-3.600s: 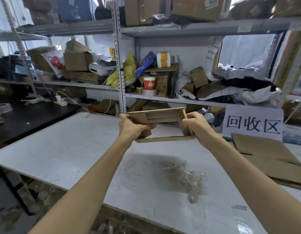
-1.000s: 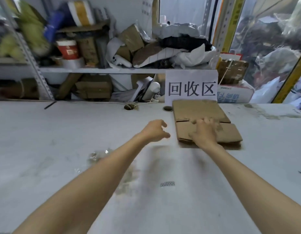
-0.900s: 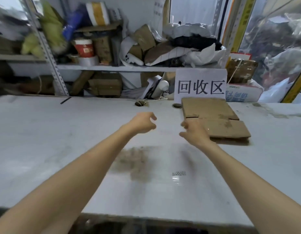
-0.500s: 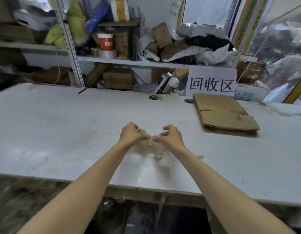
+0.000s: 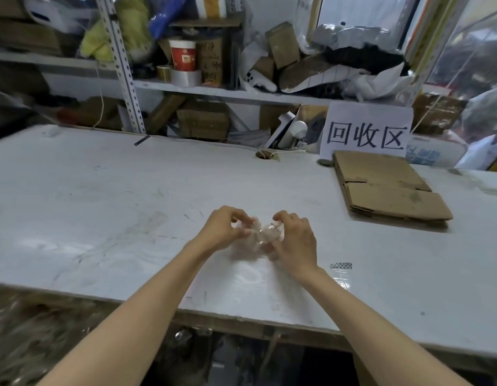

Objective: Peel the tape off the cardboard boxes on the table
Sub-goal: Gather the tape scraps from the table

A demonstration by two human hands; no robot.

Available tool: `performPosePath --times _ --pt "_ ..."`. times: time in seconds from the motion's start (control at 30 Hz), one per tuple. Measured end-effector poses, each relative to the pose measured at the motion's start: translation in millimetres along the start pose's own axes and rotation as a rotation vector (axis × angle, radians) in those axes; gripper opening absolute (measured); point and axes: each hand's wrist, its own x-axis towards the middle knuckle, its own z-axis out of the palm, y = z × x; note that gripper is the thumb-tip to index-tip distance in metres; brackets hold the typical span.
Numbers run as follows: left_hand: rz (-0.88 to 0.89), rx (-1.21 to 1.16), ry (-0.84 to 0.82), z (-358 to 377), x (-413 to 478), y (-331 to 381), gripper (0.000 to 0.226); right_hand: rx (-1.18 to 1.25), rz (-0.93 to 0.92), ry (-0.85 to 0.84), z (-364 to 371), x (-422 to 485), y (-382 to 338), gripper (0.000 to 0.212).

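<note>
- Clear, crinkled wad of tape point(image 5: 259, 232) at frame centre, low over the white table point(image 5: 102, 204), held between both hands.
- left hand point(image 5: 223, 228): fingers curled, thumb and fingertips pinching the wad's left side.
- right hand point(image 5: 294, 238): fingers curled over the wad's right side, gripping it; the thumb is hidden.
- Can't tell whether the wad touches the table.
- Flattened cardboard boxes point(image 5: 386, 190) lie stacked on the table at right of frame, well apart from the hands.
- White sign point(image 5: 367, 129) with black characters stands upright just behind the stack.
- Small checkered sticker point(image 5: 341, 265) is on the table near the right wrist, lower right of centre, with a glossy patch just below it.
- Shelf point(image 5: 213, 91) runs across the top of frame behind the table. It's cluttered: a red-and-white cup point(image 5: 183, 54) sits on a silver tape roll point(image 5: 186, 77), with boxes and bags to the right.
</note>
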Motion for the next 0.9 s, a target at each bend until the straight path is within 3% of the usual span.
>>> performPosePath --times 0.07,0.17,0.3,0.43,0.6,0.7,0.77,0.9 --pt "-0.019 -0.053 -0.008 2.4 1.5 0.3 0.019 0.04 0.045 -0.042 -5.9 -2.5 2.6 0.036" --pt "-0.025 -0.073 0.011 11.2 0.8 5.3 0.03 0.386 0.295 -0.175 -18.4 -0.2 6.5 0.043" --pt "-0.04 -0.048 0.067 23.1 5.0 18.3 0.045 0.602 0.453 -0.116 -16.7 -1.9 4.2 0.049" --pt "-0.04 0.003 0.107 30.0 2.1 16.3 0.04 0.657 0.379 -0.104 -10.8 -1.1 -1.4 0.062" --pt "-0.067 -0.194 -0.356 -13.2 6.9 3.4 0.048 0.568 0.108 -0.242 -16.3 7.6 0.7 0.036" --pt "-0.068 -0.257 -0.444 -28.6 12.9 0.5 0.048 0.493 -0.045 -0.226 -18.2 18.8 -1.1 0.027" --pt "-0.042 -0.232 -0.358 -29.3 18.5 -0.6 0.04 0.505 -0.05 -0.186 -16.8 26.6 -0.7 0.029" --pt "0.018 -0.034 -0.024 -8.5 22.5 -2.0 0.024 0.481 -0.027 -0.166 -10.1 35.9 1.8 0.027"
